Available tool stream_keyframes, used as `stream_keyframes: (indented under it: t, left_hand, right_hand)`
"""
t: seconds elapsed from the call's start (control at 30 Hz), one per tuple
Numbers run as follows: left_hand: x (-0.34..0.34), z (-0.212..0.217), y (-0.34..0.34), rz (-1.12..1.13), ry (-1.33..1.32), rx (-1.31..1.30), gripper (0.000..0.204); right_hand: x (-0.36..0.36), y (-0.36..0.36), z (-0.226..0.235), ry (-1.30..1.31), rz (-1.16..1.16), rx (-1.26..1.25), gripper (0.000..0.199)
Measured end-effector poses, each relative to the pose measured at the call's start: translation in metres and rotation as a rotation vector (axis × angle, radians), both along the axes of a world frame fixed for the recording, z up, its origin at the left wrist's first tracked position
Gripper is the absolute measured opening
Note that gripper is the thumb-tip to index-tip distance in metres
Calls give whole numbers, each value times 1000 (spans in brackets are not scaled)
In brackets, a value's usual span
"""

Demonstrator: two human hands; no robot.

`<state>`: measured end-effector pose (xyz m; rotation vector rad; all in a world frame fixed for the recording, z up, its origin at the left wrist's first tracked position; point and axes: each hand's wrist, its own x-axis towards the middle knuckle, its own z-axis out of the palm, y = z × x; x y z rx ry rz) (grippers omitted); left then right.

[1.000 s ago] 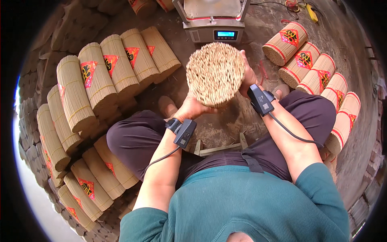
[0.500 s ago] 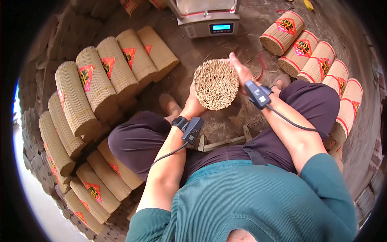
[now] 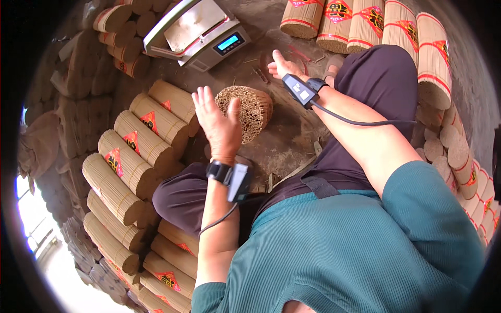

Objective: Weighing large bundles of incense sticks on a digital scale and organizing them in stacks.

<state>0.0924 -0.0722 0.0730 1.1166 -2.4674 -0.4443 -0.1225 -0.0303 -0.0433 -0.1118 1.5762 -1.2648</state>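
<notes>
A round bundle of thin pale sticks (image 3: pixel 249 112) stands on the floor between my arms, its cut ends facing up toward me. My left hand (image 3: pixel 218 122) is open over its left side, fingers stretched and thumb apart. Whether that hand still touches the bundle, I cannot tell. Up and to the right of the bundle, my right hand (image 3: pixel 287 67) is open, fingers apart and nothing in it. A gap separates it from the bundle. Each wrist carries a strapped dark device with a cable, the right wrist device (image 3: pixel 300 90) and the left wrist device (image 3: pixel 239 182).
A weighing scale (image 3: pixel 203 34) with a lit blue display sits beyond my left hand. Stacked stick bundles with red labels (image 3: pixel 151 141) fill the left side. A row of red-banded labelled bundles (image 3: pixel 365 23) lies at the far right, near my bent knee (image 3: pixel 378 73).
Both hands have let go of the bundle and moved apart; before, it was held between them. The view has turned, so the scale now appears farther left.
</notes>
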Motion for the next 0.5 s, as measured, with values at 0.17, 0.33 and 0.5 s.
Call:
stream_keyframes:
  t: [0.17, 0.33, 0.5]
  left_hand:
    - [-20, -13, 19, -55, -282, -83, 87]
    - [-7, -11, 1, -303, -275, -126, 86]
    - [-14, -12, 3, -317, -258, -79, 89]
  right_hand:
    - [0, 10, -14, 199, 108, 49, 76]
    - [-3, 19, -4, 191, 212, 91, 80]
    - [8, 28, -7, 189, 210, 168, 80]
